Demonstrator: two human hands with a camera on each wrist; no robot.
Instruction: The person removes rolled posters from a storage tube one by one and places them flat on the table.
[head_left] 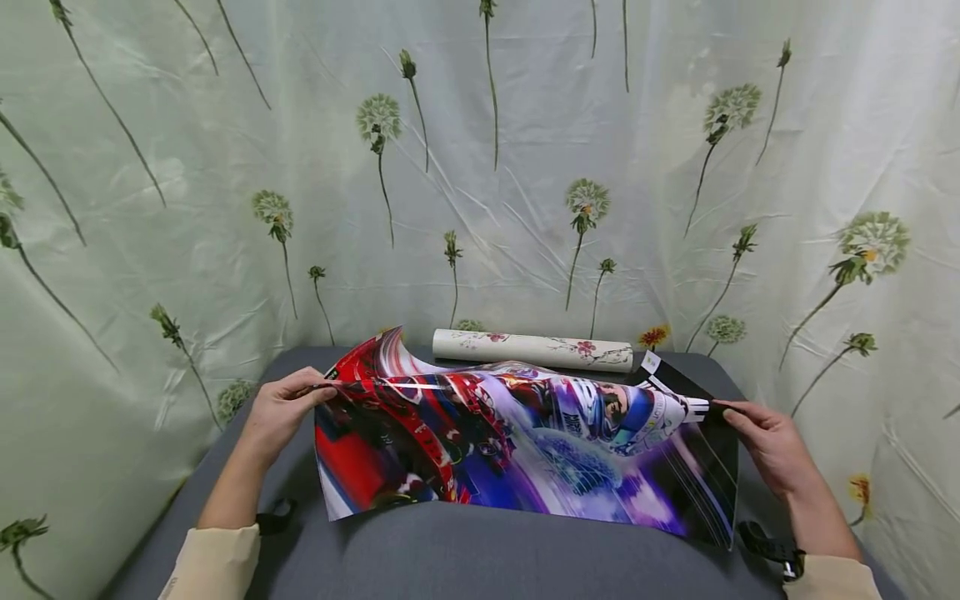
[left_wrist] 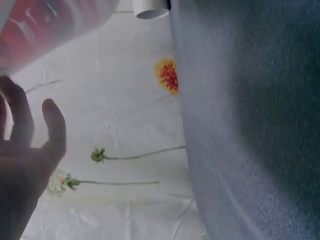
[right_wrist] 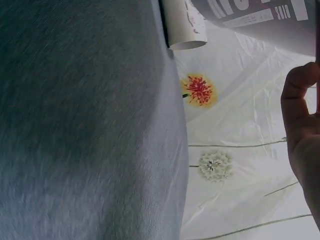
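A glossy printed poster [head_left: 480,442] with a red and purple racing picture stretches between both hands over a grey padded surface. It sags along the front and folds over along a ridge between the two grips. My left hand [head_left: 277,412] pinches its left side between thumb and fingers. On the right, my other hand [head_left: 772,442] pinches the dark right side, next to a white printed strip. In the left wrist view the left hand [left_wrist: 27,145] is partly cut off by the frame edge. Lettering shows on the poster [right_wrist: 260,17] in the right wrist view.
Behind the poster lies a white roll [head_left: 532,350] with a pink blossom print, along the far edge of the grey surface [head_left: 450,554]. A pale curtain [head_left: 510,217] printed with dandelions surrounds the back and sides. Dark straps [head_left: 772,546] show at the wrists.
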